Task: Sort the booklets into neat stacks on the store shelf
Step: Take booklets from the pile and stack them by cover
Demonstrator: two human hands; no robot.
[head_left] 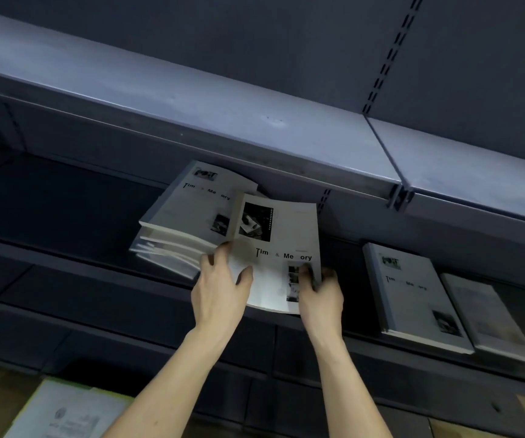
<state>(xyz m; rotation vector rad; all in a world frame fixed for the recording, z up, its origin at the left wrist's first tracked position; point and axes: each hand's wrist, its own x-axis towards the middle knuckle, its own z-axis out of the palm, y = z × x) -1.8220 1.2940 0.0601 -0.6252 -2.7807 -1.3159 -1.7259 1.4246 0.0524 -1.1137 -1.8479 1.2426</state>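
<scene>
One booklet (pixel 281 248) was held over the lower shelf (pixel 65 200), overlapping the right side of a messy, fanned stack (pixel 179 222). Two more booklets (pixel 412 295) lay flat further right, unstacked. Sorting looked partway: stack needed squaring, right ones not gathered. Left hand (pixel 220 286) rested on the booklet's left edge, fingers curled over it; right hand (pixel 319 289) pinched its lower right corner. Both arms reached up and forward.

Both forearms are bare right down to the wrists, no sleeves showing. The left hand (pixel 220 292) and right hand (pixel 321 295) wear no gloves, rings or watch.
</scene>
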